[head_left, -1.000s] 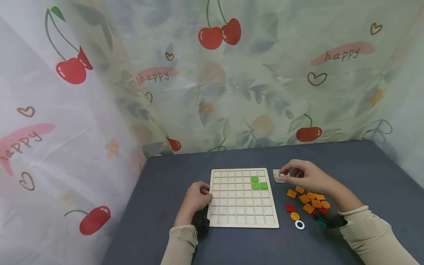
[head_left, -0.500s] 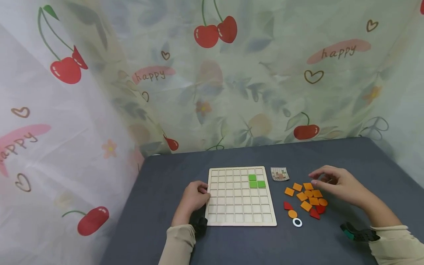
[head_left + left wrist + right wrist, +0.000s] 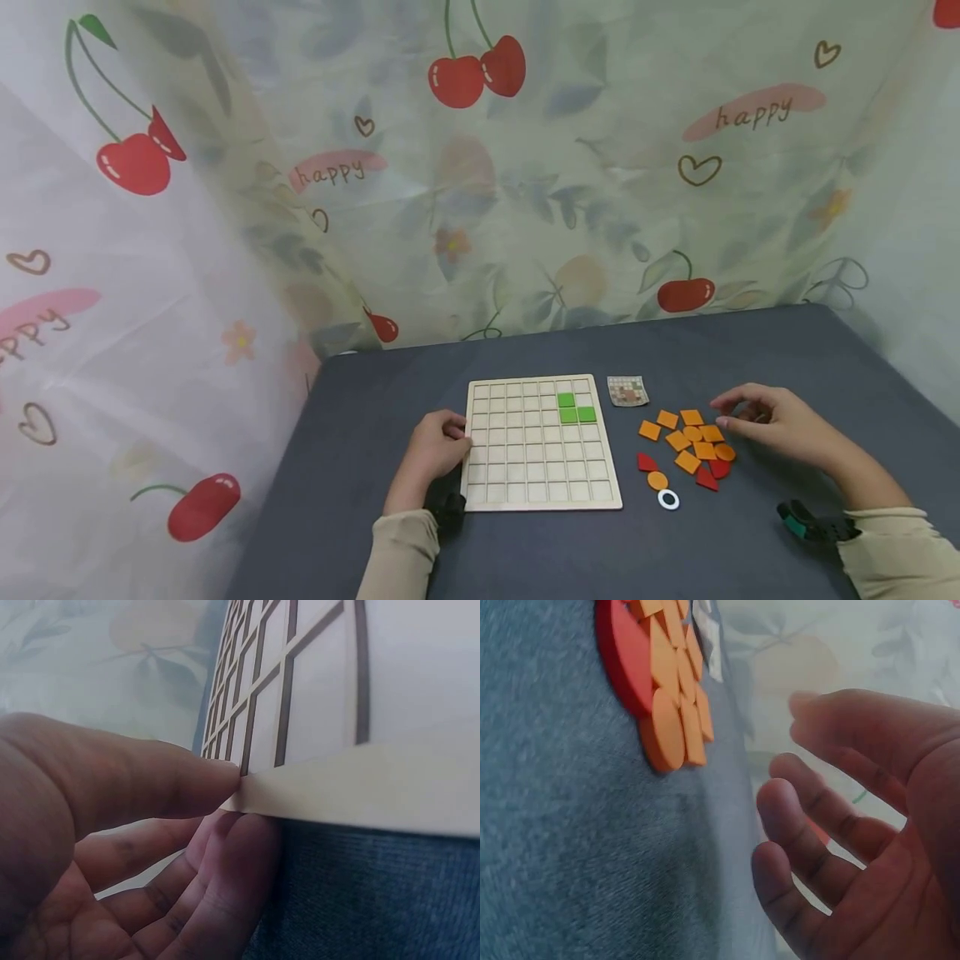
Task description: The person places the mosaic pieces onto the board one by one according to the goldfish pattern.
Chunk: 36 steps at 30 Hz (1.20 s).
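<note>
My left hand (image 3: 435,450) pinches the left edge of a pale wooden grid board (image 3: 517,471). In the left wrist view the thumb (image 3: 157,780) lies against the edge's upper side, with the other fingers at and below it. Green square tiles (image 3: 567,400) sit in cells at the board's upper right. My right hand (image 3: 780,425) hovers empty, fingers loosely bent, just right of a cluster of orange tiles (image 3: 687,462), some square and some round. In the right wrist view that hand's fingers are spread apart, with the tiles lying beyond them.
A small printed pattern card (image 3: 627,392) lies beyond the tiles, right of the board. Red pieces (image 3: 707,479) lie at the cluster's near side, and a white ring (image 3: 661,500) is nearest the front. A patterned curtain (image 3: 510,208) hangs behind the dark table (image 3: 360,433).
My right hand has drawn back from over the card to the right side of the orange tiles, uncovering the card. The left hand keeps its grip on the board. The head view shifts slightly.
</note>
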Each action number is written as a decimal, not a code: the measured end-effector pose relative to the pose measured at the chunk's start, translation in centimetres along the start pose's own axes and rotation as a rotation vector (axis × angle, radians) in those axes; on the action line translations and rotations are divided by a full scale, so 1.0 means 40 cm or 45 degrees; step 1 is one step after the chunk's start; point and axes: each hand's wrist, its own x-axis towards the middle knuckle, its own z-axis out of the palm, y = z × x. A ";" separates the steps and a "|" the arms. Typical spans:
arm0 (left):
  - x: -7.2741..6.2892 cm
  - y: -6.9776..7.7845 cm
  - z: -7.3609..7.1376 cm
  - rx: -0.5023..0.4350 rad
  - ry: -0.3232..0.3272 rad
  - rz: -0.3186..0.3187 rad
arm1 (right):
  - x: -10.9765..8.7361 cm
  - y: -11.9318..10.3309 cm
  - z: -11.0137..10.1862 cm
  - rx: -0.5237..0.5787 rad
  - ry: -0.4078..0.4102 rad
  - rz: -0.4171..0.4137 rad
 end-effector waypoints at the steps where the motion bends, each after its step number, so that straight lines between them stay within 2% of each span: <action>1: -0.001 0.000 -0.001 0.000 -0.001 0.001 | 0.001 0.005 0.002 0.004 -0.013 0.003; 13: 0.000 -0.003 -0.002 0.002 -0.010 0.001 | 0.008 0.044 0.019 0.070 -0.151 0.019; 19: 0.001 -0.003 0.000 0.009 -0.002 0.008 | 0.006 0.043 0.021 0.074 -0.148 -0.014; 30: 0.002 -0.002 0.000 0.009 -0.006 0.012 | 0.004 0.038 0.020 0.011 -0.145 0.074; 36: 0.001 -0.004 0.000 0.018 -0.007 0.003 | 0.003 0.038 0.020 -0.004 -0.136 0.081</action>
